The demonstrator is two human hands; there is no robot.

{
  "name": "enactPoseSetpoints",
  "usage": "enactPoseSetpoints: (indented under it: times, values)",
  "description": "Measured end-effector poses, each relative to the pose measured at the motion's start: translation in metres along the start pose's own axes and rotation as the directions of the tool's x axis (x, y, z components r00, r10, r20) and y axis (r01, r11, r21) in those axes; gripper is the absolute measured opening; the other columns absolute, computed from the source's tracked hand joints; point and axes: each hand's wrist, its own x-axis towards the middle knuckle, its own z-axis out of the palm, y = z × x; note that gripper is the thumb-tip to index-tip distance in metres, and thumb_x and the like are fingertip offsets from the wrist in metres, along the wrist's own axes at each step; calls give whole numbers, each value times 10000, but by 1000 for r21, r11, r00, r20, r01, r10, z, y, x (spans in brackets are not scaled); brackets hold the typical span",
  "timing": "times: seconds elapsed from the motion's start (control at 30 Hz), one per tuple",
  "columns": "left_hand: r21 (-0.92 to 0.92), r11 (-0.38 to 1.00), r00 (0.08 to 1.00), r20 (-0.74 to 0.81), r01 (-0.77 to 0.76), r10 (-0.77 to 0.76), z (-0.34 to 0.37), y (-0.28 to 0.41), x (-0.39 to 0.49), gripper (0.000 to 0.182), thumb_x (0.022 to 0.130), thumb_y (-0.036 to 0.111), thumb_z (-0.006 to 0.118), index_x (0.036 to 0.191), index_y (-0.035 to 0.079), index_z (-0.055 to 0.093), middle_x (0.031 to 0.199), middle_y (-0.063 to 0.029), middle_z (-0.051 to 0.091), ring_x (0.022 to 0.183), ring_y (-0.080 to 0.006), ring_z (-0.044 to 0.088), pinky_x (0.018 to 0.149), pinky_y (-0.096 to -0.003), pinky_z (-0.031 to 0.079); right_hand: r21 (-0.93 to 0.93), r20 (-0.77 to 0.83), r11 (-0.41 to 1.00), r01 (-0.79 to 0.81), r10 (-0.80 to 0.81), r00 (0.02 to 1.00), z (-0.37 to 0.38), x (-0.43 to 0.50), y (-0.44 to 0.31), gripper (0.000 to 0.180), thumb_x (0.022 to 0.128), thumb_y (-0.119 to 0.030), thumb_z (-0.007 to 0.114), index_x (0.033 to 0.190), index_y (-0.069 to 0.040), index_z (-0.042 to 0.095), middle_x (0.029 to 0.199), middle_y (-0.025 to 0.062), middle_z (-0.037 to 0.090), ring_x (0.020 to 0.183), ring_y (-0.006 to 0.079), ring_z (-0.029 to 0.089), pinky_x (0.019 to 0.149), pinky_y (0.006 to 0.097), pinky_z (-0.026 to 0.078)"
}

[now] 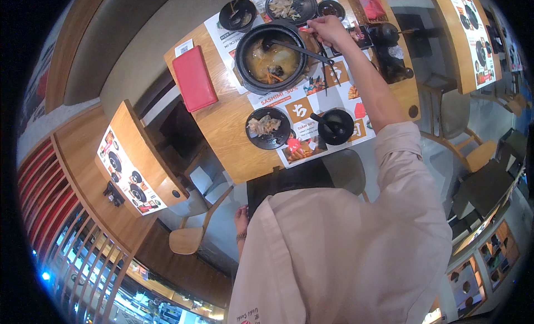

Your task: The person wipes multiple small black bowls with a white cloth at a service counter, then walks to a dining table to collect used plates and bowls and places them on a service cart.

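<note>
My right hand reaches across the wooden table, its fingertips together beside a black pot. A small red thing shows at the fingertips; I cannot tell whether it is held. Broth with carrot strips and other pieces fills part of the pot, and a black ladle rests across its rim. Dark chopsticks lie below the hand. Low at my side, my left hand has curled fingers by the edge of a black item; its grip is unclear.
Nearer me are a black plate with food scraps and a black bowl with a spoon. A red folder lies left. Farther back stand another food plate and bowl. Dark condiment containers stand right; a chair is close.
</note>
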Motion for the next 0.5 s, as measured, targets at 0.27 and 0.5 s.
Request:
enactPoseSetpoints:
  times: [0.27,0.5]
  values:
    - [334,939,993,-62,-78,104,23,28,2,305,1036,331,598,1037,44,702,879,-4,681,767,-89,590,658,-247,465,492,-38,865,-94,129,991,21,20,1,243,985,-186,669,1073,40,649,916,103,694,651,112,608,445,234,364]
    - [189,953,972,46,-235,231,66,105,14,310,1040,324,588,1078,40,705,922,-33,697,850,-114,623,752,-267,500,526,-27,823,-213,266,964,33,22,3,187,959,-144,711,1038,15,654,879,69,673,551,68,468,441,220,324]
